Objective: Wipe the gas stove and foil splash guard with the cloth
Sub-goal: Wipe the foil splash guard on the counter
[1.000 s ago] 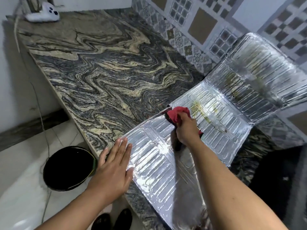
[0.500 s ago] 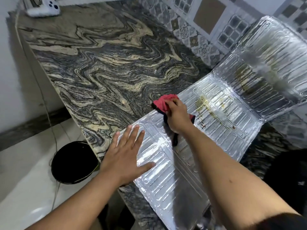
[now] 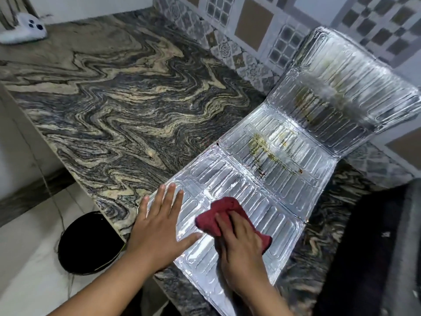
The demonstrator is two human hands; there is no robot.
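A silver foil splash guard [image 3: 280,169] lies unfolded across the marbled counter, its far panel propped up against the tiled wall. Yellow-brown grease stains mark its middle and far panels. My right hand [image 3: 241,245] presses a red cloth [image 3: 218,213] onto the near panel. My left hand [image 3: 159,226] lies flat with fingers spread on the near panel's left edge, holding it down. A dark shape at the right edge may be the gas stove [image 3: 376,247]; I cannot tell.
The grey and cream marbled counter [image 3: 118,106] stretches away to the left. A white game controller [image 3: 25,30] rests at its far left corner. A black round bin [image 3: 84,245] stands on the floor below the counter edge. Patterned tiles [image 3: 262,30] cover the wall.
My right hand has drawn the red cloth back toward me, from the fold by the middle panel onto the near panel. My left hand stays flat on the foil.
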